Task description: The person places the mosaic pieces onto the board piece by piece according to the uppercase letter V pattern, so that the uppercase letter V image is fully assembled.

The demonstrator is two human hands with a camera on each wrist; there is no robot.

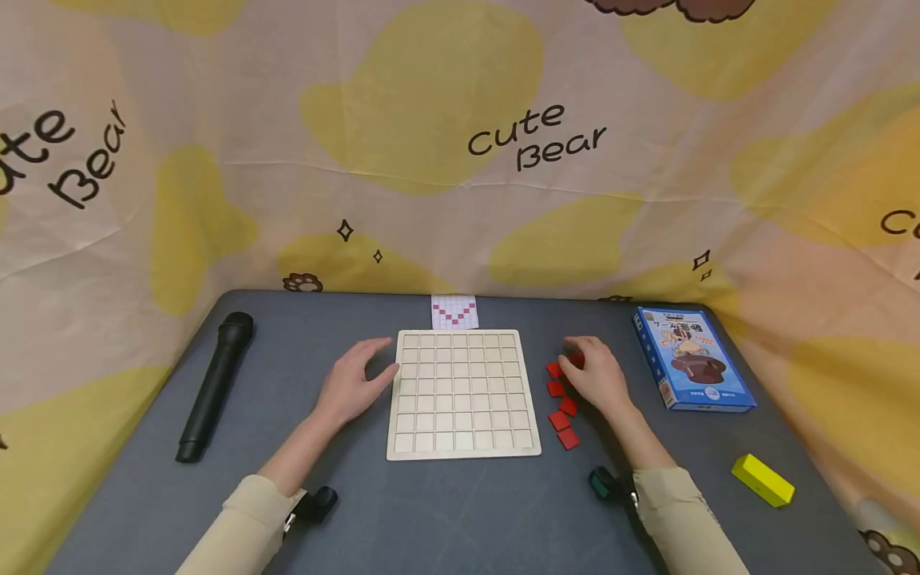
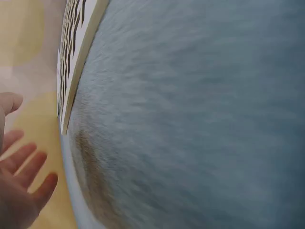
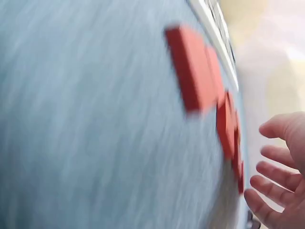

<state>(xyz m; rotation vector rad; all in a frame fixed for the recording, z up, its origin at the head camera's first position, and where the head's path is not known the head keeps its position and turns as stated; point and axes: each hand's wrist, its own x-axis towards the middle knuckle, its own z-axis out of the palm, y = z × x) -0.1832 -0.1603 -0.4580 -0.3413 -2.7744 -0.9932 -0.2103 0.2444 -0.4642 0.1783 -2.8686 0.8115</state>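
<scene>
A square cream grid board (image 1: 463,395) lies on the dark grey table, its cells bare. My left hand (image 1: 354,382) is at the board's left edge, fingers spread and holding nothing; the left wrist view shows the same hand (image 2: 24,176) with loose fingers. To the right of the board, several red square tiles (image 1: 559,420) lie in a loose column. Over the far end of that column my right hand (image 1: 595,375) hovers with relaxed fingers, partly hiding a tile. In the right wrist view, blurred red tiles (image 3: 190,71) lie near the hand (image 3: 281,176), which grips nothing.
Behind the board lies a small card (image 1: 454,312) with a pink V-shaped pattern on a grid. A black microphone (image 1: 216,387) lies at the left. On the right are a blue box (image 1: 693,359) and a yellow block (image 1: 763,480). A printed cloth (image 1: 402,224) hangs behind the table.
</scene>
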